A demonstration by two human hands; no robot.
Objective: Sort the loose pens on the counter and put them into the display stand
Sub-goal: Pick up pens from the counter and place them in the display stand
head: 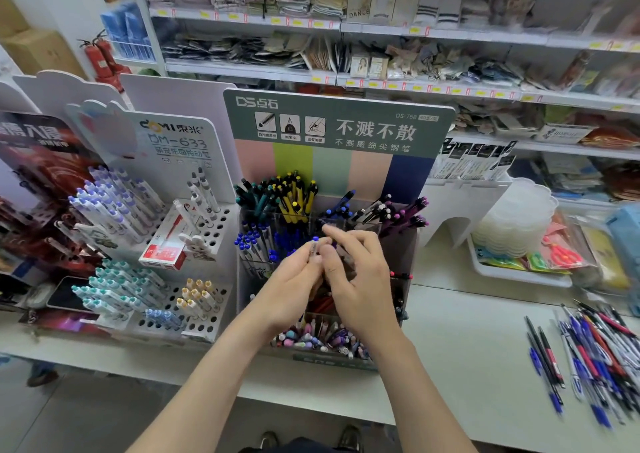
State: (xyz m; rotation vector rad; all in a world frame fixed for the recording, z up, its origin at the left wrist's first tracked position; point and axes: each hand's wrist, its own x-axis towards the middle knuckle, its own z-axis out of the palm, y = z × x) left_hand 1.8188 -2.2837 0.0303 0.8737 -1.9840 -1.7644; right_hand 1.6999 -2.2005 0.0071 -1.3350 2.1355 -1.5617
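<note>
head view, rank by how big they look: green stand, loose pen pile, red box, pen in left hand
1. green stand
2. loose pen pile, cut off at the edge
3. red box
4. pen in left hand

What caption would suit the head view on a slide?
Over the display stand, the left hand pinches a blue-tipped pen beside the right hand; loose pens lie on the counter.
</note>
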